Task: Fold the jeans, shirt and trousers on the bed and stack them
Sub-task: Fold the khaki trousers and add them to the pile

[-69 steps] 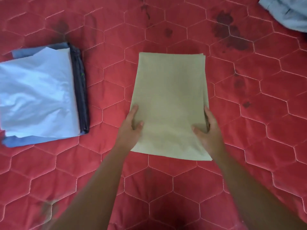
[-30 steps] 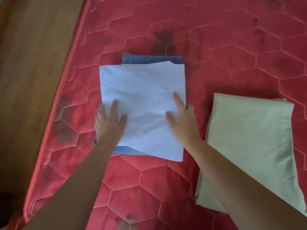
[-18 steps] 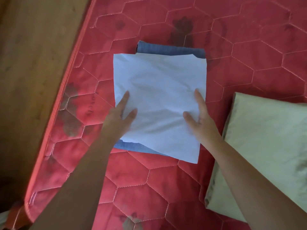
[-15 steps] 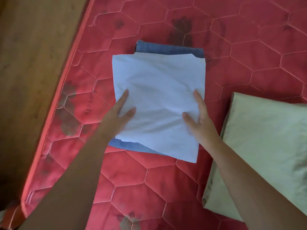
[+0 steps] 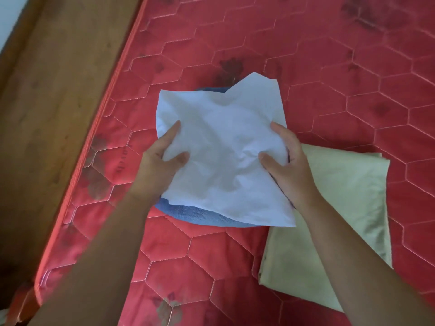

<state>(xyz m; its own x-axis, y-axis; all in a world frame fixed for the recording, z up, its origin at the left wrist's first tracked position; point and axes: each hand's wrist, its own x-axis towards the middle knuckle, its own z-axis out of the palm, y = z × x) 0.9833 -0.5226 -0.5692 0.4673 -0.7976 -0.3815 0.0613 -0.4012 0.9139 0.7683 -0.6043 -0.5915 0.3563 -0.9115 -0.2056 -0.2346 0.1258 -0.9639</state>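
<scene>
**What I can't see from here**

The shirt (image 5: 221, 156) covers nearly all of the jeans (image 5: 193, 214); only a blue strip at the lower edge and a sliver at the top show. My left hand (image 5: 160, 165) and right hand (image 5: 289, 165) grip the pile's sides, with most of each grip lost underneath. My right forearm (image 5: 353, 267) hides part of the trousers (image 5: 341, 208). The bed (image 5: 353, 90) runs off the top, right and bottom edges.

The only writing in view is a short line of dark lettering (image 5: 122, 159) printed on the red quilted cover of the bed (image 5: 329, 67), in the hexagon just to the outer side of the left hand (image 5: 162, 163), running roughly along the bed's piped edge. It is faint and blurred, so its letters cannot be made out. No word, brand or number can be read anywhere else in view.
</scene>
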